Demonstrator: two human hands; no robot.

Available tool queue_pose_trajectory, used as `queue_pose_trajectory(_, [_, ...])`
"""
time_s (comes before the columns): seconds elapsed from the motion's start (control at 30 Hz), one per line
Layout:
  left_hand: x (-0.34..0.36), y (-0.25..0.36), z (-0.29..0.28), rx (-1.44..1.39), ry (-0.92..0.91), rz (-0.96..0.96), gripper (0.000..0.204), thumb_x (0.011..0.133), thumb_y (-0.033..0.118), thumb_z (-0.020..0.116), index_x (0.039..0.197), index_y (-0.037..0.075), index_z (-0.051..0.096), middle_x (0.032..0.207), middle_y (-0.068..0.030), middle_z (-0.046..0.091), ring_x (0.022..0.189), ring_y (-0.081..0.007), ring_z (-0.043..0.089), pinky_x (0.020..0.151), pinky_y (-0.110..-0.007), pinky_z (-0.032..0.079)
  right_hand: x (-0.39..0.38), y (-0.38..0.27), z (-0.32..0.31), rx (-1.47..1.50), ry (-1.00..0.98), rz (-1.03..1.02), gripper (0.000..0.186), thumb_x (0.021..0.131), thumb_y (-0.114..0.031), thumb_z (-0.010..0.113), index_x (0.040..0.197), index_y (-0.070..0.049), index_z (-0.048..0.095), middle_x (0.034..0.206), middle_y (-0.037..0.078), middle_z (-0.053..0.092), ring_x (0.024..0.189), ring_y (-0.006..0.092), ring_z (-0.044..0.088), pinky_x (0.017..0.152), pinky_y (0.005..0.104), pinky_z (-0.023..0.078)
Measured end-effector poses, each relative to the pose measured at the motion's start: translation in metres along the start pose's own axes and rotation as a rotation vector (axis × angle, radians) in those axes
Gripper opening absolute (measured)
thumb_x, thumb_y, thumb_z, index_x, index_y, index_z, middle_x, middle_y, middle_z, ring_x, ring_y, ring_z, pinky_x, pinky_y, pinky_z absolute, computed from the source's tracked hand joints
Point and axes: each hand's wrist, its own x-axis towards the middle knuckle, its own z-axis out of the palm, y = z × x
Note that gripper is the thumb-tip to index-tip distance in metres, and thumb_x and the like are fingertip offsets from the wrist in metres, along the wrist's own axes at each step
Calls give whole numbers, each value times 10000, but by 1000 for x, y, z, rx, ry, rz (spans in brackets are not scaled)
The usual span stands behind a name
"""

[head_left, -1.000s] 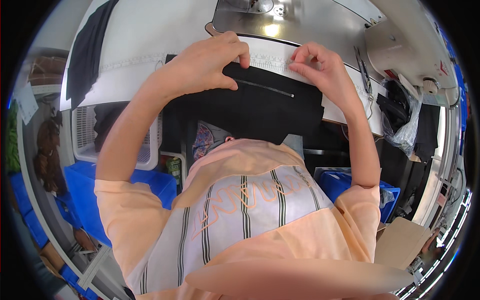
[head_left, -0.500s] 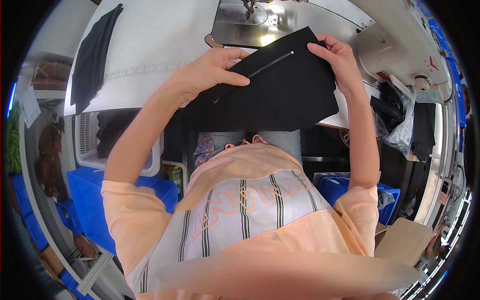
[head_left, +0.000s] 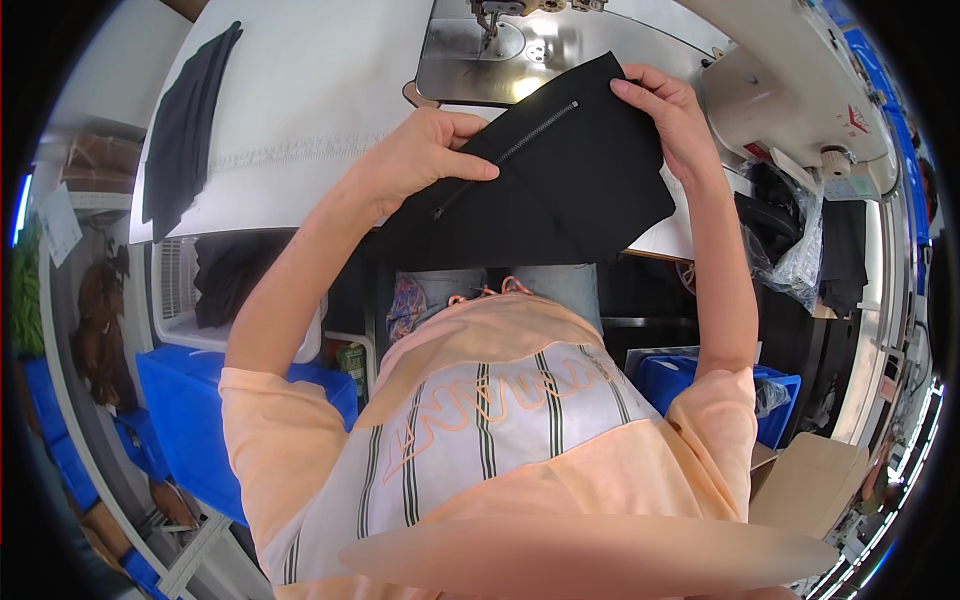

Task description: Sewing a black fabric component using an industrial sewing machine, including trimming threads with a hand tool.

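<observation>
A black fabric panel [head_left: 590, 180] is stretched between my hands in front of the sewing machine, its lower part hanging over the table's near edge. A metal zipper [head_left: 535, 133] runs slantwise across it, from near my left hand up to the right. My left hand [head_left: 435, 150] pinches the panel's upper left edge, thumb on top beside the zipper and fingers behind. The upper right corner is gripped by my right hand [head_left: 665, 105], its thumb on the front and the other fingers partly hidden behind the cloth.
The sewing machine [head_left: 800, 110] stands at the right, its metal bed [head_left: 450, 75] beyond the panel. Folded black cloth pieces [head_left: 190, 130] lie on the white table [head_left: 300, 60] at left. Below are a white basket [head_left: 172, 290], a blue bin [head_left: 190, 410] and a clear plastic bag [head_left: 800, 250].
The panel has shifted slightly left and turned a little, with both hands still on it. More of the zipper's lower end shows flat beside my left hand.
</observation>
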Motion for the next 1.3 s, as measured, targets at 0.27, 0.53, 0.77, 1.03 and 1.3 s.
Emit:
queue_pose_trajectory(0.27, [-2,-2,0,30,4,44,273,782,40,709,1047,-22,685,921,-66,711,801,-89,657,762,-223,508,-12,-8,-5,17,6,-21,207,887,-90,658,1079,-18,681,914,6,696,816,59,633,765,202,503])
queue_pose_trajectory(0.53, [-3,-3,1,17,-11,66,234,795,55,716,1017,-17,696,890,-53,710,767,-75,647,728,-208,505,-23,-12,0,41,8,-82,213,876,-112,667,1063,-11,683,882,19,690,781,73,637,730,203,508])
queue_pose_trajectory(0.77, [-5,4,-3,124,-65,82,188,796,76,713,947,-33,692,801,-5,680,705,-34,581,657,-198,459,-29,-8,-2,-32,-71,37,194,874,-118,675,1031,-5,687,864,14,690,761,61,629,712,205,501])
queue_pose_trajectory(1.03, [-19,30,-32,1274,153,246,342,746,152,720,1082,99,683,1010,-67,670,1073,-253,563,1005,-456,349,-125,30,89,379,-7,277,308,957,-160,569,1207,20,570,995,50,679,821,68,631,691,195,499])
queue_pose_trajectory(1.3, [-34,-28,-49,1203,603,545,377,814,128,661,1190,135,642,1293,-40,595,1222,-238,505,1094,-436,280,-153,95,113,451,-167,518,245,949,-165,601,1134,-5,625,993,77,682,822,100,637,714,229,531])
